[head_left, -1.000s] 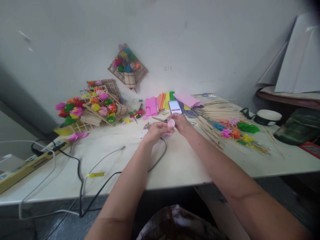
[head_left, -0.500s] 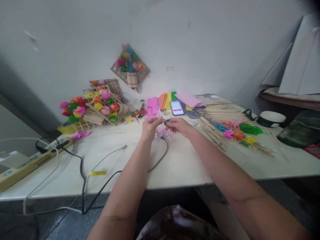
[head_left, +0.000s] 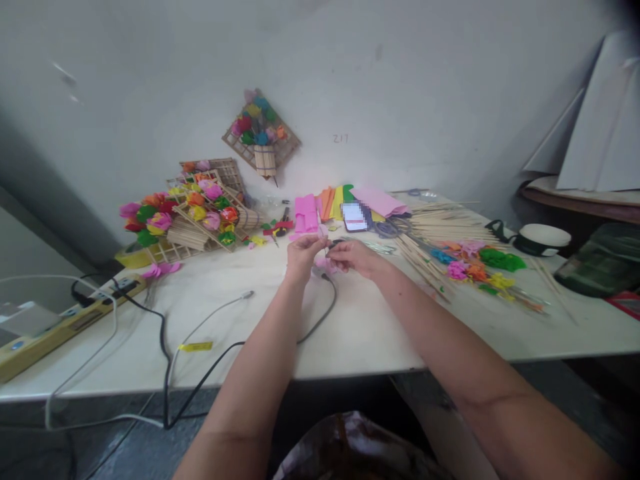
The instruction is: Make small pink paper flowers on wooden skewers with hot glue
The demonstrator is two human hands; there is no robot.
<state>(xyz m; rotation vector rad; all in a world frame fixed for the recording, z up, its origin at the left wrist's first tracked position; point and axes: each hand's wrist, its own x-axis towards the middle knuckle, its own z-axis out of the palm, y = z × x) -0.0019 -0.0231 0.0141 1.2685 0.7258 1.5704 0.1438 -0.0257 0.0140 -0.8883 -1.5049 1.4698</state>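
Soft pink paper at our fingertips

Nearest to us, our two bare forearms reach in over the edge of the white table (head_left: 370, 333), and a dark cable (head_left: 327, 308) curls across the tabletop between them. Past it, our hands meet close together. Our left hand (head_left: 303, 257) pinches thumb against fingers, with a small pale pink paper piece (head_left: 323, 231) standing up from the tips. Our right hand (head_left: 356, 259) sits just beside it, fingers bunched; we cannot tell whether they grip anything. More pink paper (head_left: 327, 265) shows below the fingertips, though whether it joins the held piece is unclear.

We judge the piece to be nearly weightless, limp and easily creased, more likely to tear or crush than to slip. A light pinch low at its gathered end should suit it best, leaving the thin upper edge alone; a hard squeeze would probably flatten it.

Farther off lie a phone (head_left: 355, 217), scissors (head_left: 393, 229) and bamboo sticks (head_left: 445, 227), with folded pink sheets (head_left: 306, 215) behind our left hand. Farthest, on the wall, hangs a lattice panel (head_left: 261, 139) bearing coloured flowers.
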